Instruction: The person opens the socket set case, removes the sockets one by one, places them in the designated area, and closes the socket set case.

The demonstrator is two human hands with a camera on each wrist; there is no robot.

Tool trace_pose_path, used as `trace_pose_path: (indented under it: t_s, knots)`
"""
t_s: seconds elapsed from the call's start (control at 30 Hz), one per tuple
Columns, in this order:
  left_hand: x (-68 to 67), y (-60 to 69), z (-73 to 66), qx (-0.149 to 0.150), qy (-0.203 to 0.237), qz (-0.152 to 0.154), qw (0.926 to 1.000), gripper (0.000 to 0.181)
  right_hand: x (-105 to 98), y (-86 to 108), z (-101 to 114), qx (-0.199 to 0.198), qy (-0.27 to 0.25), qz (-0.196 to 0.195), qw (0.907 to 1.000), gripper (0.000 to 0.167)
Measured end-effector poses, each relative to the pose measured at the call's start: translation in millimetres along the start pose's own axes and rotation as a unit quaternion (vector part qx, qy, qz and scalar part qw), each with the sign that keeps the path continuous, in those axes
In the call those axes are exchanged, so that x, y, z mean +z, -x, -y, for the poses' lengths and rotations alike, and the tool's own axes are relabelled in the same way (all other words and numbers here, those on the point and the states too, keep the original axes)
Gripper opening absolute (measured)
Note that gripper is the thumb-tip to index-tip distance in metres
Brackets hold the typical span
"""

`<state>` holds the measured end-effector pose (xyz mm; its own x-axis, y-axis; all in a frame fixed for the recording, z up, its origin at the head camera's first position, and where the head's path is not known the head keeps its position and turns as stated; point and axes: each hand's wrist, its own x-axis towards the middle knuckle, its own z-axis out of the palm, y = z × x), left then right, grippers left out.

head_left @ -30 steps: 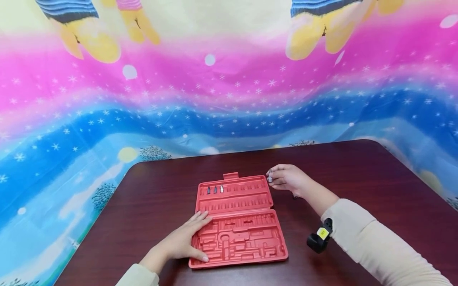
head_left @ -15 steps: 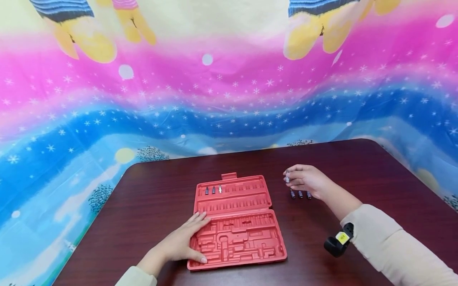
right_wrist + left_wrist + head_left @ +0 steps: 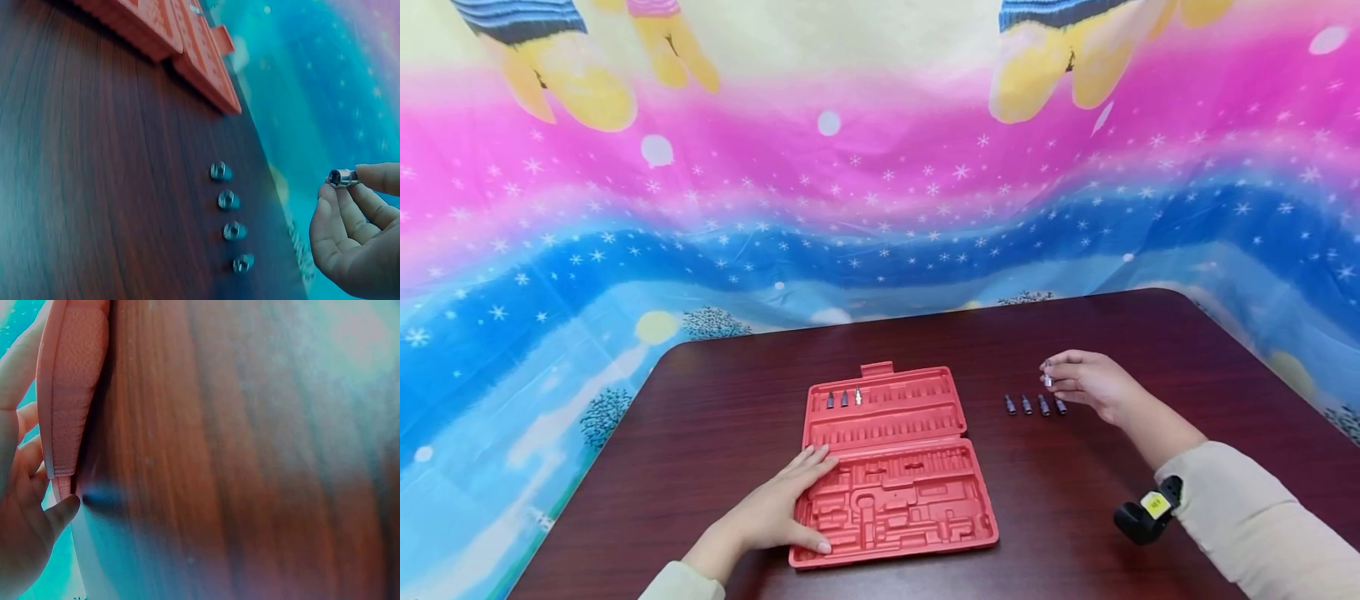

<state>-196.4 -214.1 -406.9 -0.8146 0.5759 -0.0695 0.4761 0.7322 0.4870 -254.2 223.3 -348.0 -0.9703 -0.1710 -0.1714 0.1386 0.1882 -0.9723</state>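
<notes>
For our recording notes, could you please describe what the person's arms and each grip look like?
The left sleeve and right sleeve are plain, pale cream. By the right sleeve's end sits a black curved device with a yellow label, its dark marking too small to read. The left grip and the right grip are bare hands, without gloves, and no cable shows.

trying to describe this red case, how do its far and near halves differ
The far half holds three metal bits; none show in the near half. The far half has rows of small slots, the near half mostly irregular moulded recesses. The left hand rests on the near half; a tab sticks out from the far half. Both are red.
</notes>
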Motion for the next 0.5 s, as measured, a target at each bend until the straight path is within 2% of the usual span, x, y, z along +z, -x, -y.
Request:
trace_pose_path:
  t_s: [0.3,0.5]
  knots:
    - [0.1,-0.7,0.3,0.001,0.0,0.003,1.0,0.099,-25.9,-3.1,-24.7,0.02,0.052,-0.018,0.9983,0.037]
    - [-0.3,0.0,0.1,0.003,0.003,0.001,1.0,0.098,-35.0,-8.6,-38.3,0.037,0.061,-0.018,0.9973,0.028]
